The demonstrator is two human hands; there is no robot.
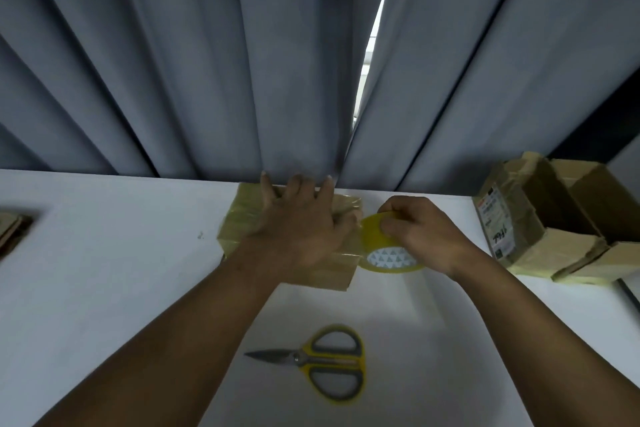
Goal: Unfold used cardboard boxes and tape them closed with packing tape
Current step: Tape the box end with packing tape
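A small cardboard box, wrapped in yellowish packing tape, sits on a white table close to its far edge, just in front of the grey curtain. The left hand lies flat on top of this box with its fingers spread toward the curtain, pressing down rather than gripping. Just beside the box on its right, the right hand pinches a roll of yellow packing tape — thumb and fingers closed on the roll's upper rim, the roll tilted so its white patterned core faces the camera. The roll touches or nearly touches the box's right side; whether a strip runs from roll to box I cannot tell. Nearer the person than the box, a pair of scissors with yellow and grey handles lies flat on the table, closed, blades pointing left. Well to the right of the box stands a larger open cardboard box — its flaps up, tape on its edges and a printed label on its side. At the table's left edge, far from the box, a flat brown object is only partly in view.
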